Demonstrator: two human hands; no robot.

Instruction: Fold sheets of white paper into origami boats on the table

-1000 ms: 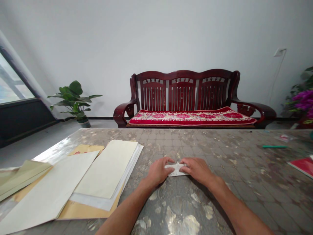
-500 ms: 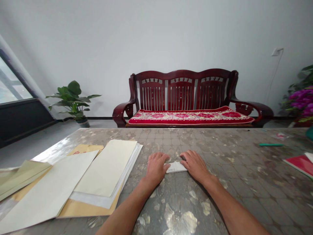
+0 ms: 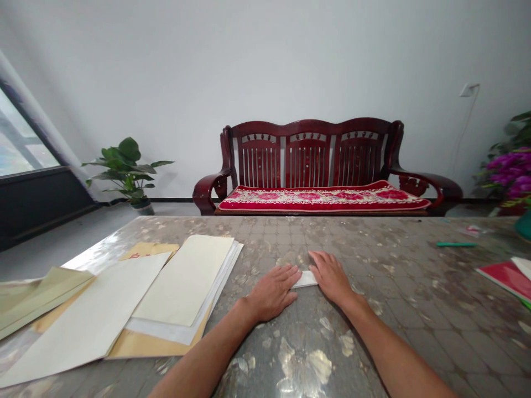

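A small folded strip of white paper point(image 3: 306, 278) lies on the patterned table top between my hands. My left hand point(image 3: 271, 292) rests flat across the strip's left end, its fingers stretched out and the thumb apart. At the other end, my right hand point(image 3: 333, 278) holds the paper, with the thumb at its edge and the fingers bent on the table just behind. Both ends of the strip are partly hidden by the hands.
To the left, cream and white sheets point(image 3: 186, 282) lie over brown envelopes point(image 3: 153, 345). On the right are a green pen point(image 3: 456, 244) and a red booklet point(image 3: 504, 277). Beyond the table point(image 3: 315, 232) stands a dark wooden bench point(image 3: 307, 130) near a potted plant point(image 3: 124, 166).
My left hand has shifted right and flattened over the strip, covering more of its left end. My right hand stays at the right end, moved only slightly.
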